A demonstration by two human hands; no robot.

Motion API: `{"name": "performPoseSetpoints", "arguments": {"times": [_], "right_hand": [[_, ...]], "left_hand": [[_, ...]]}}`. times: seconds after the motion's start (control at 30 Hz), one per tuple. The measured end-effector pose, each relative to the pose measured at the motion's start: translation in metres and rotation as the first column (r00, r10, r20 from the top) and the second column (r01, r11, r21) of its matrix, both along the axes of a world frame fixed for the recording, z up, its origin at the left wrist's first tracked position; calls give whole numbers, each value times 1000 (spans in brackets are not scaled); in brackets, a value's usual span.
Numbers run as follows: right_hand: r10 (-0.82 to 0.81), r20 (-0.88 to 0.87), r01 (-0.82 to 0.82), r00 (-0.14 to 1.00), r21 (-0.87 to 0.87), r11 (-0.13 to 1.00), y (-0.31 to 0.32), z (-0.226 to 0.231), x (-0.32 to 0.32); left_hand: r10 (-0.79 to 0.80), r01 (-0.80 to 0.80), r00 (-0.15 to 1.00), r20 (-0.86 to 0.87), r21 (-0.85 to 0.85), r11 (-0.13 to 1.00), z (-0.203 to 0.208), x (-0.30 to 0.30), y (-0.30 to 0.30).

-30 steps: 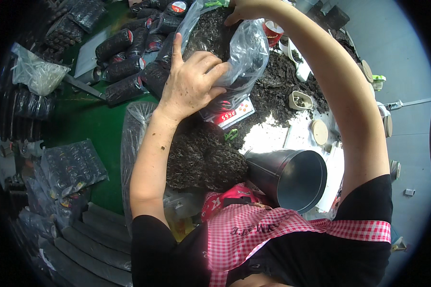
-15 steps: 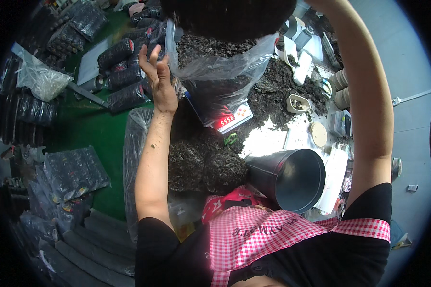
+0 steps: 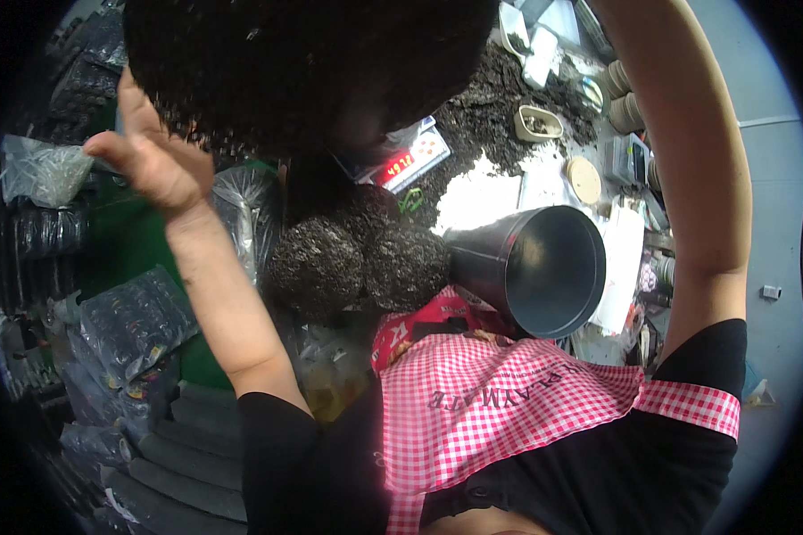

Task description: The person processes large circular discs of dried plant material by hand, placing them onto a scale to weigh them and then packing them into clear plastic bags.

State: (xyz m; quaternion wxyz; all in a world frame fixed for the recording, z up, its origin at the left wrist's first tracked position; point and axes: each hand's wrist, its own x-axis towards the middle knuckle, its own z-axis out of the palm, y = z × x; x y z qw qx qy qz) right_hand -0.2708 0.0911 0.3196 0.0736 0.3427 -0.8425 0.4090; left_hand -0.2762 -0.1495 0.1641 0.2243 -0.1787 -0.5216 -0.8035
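Observation:
A large, dark, rounded mass that looks like dried seaweed [image 3: 303, 71] fills the upper part of the view. My left hand [image 3: 165, 160] is at its lower left edge, fingers stretched out and thumb spread away from it. Whether the fingers bear any of its weight is unclear. My right arm [image 3: 687, 152] reaches up past the top edge, so that hand is out of view. Below the mass, partly covered, is a digital scale [image 3: 401, 169] with a lit red display. Smaller dark round clumps [image 3: 406, 266] sit nearer to me, beside a black metal bucket [image 3: 526, 272] lying on its side.
Loose dark flakes [image 3: 482, 107] cover the table around a cream tub [image 3: 538, 125]. A round beige lid [image 3: 583, 181] and stacked cups [image 3: 626, 111] are at the right. Wrapped black bundles [image 3: 134, 321] and a clear bag of pale pieces [image 3: 49, 169] are at the left.
The dark mass has come lower and left, now covering the clear bag and part of the scale. My left hand has swung left to its edge. The scale's reading has changed.

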Motion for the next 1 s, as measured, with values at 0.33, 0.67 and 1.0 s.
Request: {"name": "performPoseSetpoints", "arguments": {"times": [0.33, 0.67, 1.0], "right_hand": [[-90, 65, 70, 994, 263, 962, -50, -9, -2], [91, -516, -5, 852, 166, 986, -89, -63, -26], [-47, 270, 173, 962, -464, 869, -73, -46, -24]], "left_hand": [[216, -163, 952, 219, -238, 958, 11, 42, -32], [297, -241, 934, 199, -263, 934, 7, 64, -43], [468, -399, 823, 323, -257, 880, 10, 102, -52]]}}
